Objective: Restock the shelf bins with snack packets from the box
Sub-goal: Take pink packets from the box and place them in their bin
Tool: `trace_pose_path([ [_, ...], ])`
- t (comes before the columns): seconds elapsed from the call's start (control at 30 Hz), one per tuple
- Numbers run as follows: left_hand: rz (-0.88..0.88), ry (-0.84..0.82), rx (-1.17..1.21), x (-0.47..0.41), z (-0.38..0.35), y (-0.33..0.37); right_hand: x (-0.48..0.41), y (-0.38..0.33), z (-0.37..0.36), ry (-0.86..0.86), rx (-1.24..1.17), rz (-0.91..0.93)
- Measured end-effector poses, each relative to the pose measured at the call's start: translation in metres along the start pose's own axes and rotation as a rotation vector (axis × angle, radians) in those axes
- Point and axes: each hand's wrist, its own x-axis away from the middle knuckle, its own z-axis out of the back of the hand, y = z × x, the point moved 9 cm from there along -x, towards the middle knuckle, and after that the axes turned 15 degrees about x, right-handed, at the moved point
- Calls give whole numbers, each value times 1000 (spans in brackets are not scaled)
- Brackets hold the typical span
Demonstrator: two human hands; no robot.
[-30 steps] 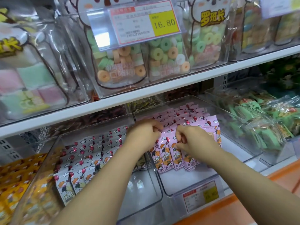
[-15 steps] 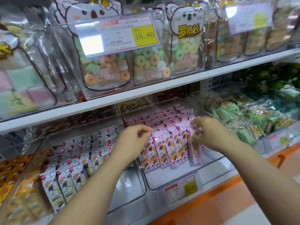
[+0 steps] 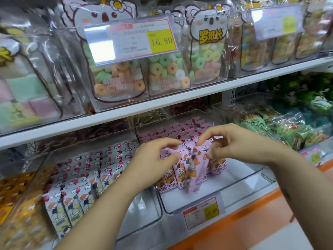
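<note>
Pinching one pink packet (image 3: pixel 197 170) by its top edge with my right hand (image 3: pixel 239 143), finger and thumb closed on it. The packet hangs tilted and motion-blurred, raised in front of the front row (image 3: pixel 169 179) and sitting between my two hands. My left hand (image 3: pixel 153 161) has curled fingers, with thumb and forefinger apparently closed on the packet tops at the row's left part.

Change: a second ago both hands were low in the row, knuckles nearly together. Half a second ago the right hand had drawn a packet out at the row's right end. Now that packet is up and nearer the middle. The left hand has kept its place on the row, bracing it.

Reading: this looks like re-seating a loose packet, not a fresh load. The box is not in view, so I cannot say how much stock remains. The bin (image 3: pixel 239 181) shows bare floor in front of the row, so it is likely not yet full. The likely next move is to drop the packet upright into the gap while the left hand stops the row from toppling.

Around it:
- The white packets (image 3: pixel 75 199) stand in the bin just to the left.
- The green packs (image 3: pixel 288 130) are to the right.
- The koala bags (image 3: pixel 162 69) are on the shelf (image 3: pixel 180 95) above.
- A price tag (image 3: pixel 201 212) hangs on the bin's front.
</note>
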Motion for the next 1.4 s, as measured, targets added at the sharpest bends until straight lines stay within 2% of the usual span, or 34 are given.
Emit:
trace_pose_path([
  [0.07, 26, -127, -2, 5, -12, 4, -3, -5, -11, -47, -96, 42],
  [0.13, 51, -173, -14, 8, -17, 3, -6, -11, -16, -48, -125, 59],
  [0.3, 22, 27, 115, 9, 0, -9, -8, -28, -15, 50, -152, 65],
  [0.4, -19, 61, 78, 13, 1, -2, -10, -37, -18, 162, 12, 71],
  [0.5, -33, 72, 21, 16, 7, 3, -15, -40, -21, 255, 69, 95],
  [0.7, 24, 128, 2, 29, 35, -21, -34, -22, -61, 126, 241, 26],
  [0.87, 40, 106, 81, 37, 31, -36, -51, -28, -90, 95, 484, 91],
  [1.07, 1, 142, 144, 36, 32, -42, -58, -34, -94, 199, 449, 111],
  [1.4, -31, 146, 172, 41, 33, -39, -48, -36, -88, 186, 439, 105],
])
